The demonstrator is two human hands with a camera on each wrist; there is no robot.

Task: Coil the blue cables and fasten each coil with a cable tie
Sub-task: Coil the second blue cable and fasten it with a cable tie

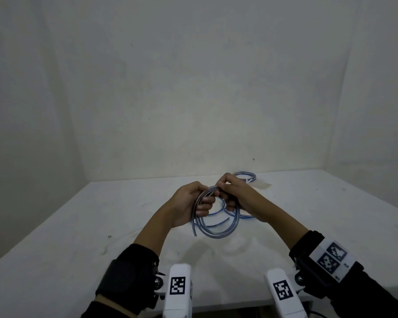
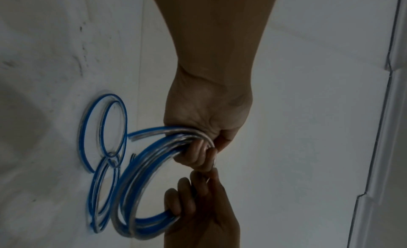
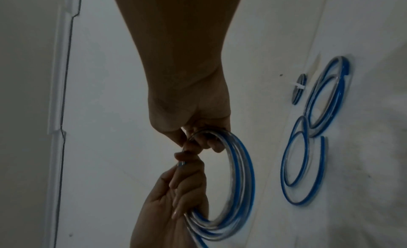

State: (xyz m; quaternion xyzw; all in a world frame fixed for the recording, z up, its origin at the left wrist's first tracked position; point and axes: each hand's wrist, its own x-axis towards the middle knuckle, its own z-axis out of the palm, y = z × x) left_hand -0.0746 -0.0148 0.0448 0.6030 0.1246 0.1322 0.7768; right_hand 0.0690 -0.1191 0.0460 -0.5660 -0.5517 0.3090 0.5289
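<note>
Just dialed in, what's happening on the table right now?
A person is holding a coil of blue cable up over the white table, the left hand gripping one side and the right hand gripping the top. No tie shows on it yet. A loose blue cable lies on the table behind it, and farther back sits a finished coil with a white cable tie.

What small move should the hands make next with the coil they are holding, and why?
Probably tuck the cable's free end into the loops, then reach for a cable tie. The left hand grips the coil, the right hand pinches its top, one end sticks out, and no tie shows on it, unlike the tied coil behind.
</note>
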